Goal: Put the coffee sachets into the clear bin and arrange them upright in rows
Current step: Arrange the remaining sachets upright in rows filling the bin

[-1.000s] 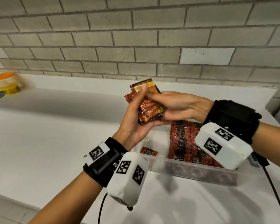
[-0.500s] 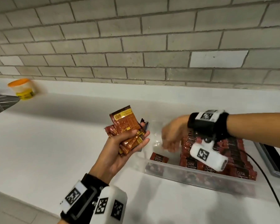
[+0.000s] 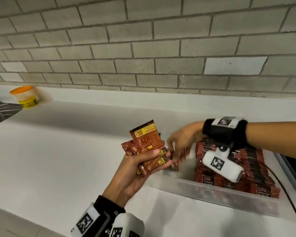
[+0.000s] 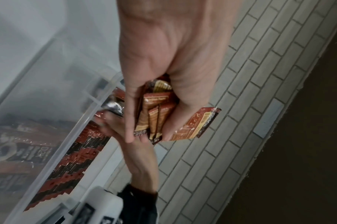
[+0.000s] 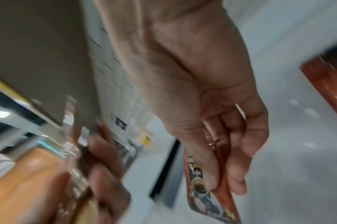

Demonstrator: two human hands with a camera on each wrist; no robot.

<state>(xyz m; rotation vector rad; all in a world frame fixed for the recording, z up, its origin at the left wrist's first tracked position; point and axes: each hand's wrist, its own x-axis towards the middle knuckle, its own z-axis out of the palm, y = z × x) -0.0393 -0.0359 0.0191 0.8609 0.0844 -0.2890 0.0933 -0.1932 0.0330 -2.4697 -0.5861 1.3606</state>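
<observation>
The left hand point(image 3: 140, 168) grips a bundle of sachets point(image 3: 146, 147) beside the bin point(image 3: 220, 199)'s bare left end; the right hand point(image 5: 211, 121) pinches one sachet point(image 5: 211, 197); packed rows point(image 3: 246, 166) fill the right side.

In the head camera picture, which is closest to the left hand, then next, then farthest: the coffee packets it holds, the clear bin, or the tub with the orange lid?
From the left hand, nearest first:
1. Coffee packets: gripped in that hand.
2. Clear bin: just to its right on the counter.
3. Tub with the orange lid: far left, by the wall.
</observation>
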